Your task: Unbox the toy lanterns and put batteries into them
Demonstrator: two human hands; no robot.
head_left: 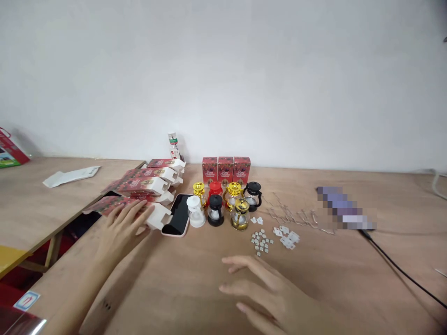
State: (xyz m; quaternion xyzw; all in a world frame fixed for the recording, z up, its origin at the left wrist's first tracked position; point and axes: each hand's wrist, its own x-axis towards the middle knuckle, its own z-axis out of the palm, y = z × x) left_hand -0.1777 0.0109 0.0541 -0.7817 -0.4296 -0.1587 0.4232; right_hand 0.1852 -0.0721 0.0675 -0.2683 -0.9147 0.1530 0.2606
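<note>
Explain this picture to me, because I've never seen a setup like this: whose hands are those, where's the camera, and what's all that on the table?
There is no machine here, just a person's two bare hands. The single picture comes from a camera on that person's head, looking forward and down.

The left hand touches the nearest open red box, beside other open red boxes; I can't tell whether it grips. The right hand is spread over the wooden table, holding nothing visible.

In the middle stand seven miniature lanterns in white, black, red and gold, with three upright red boxes behind. Nearby lie a dark-screened phone, small silver discs, white pieces and thin wires. A blurred-out object sits at the right.
</note>
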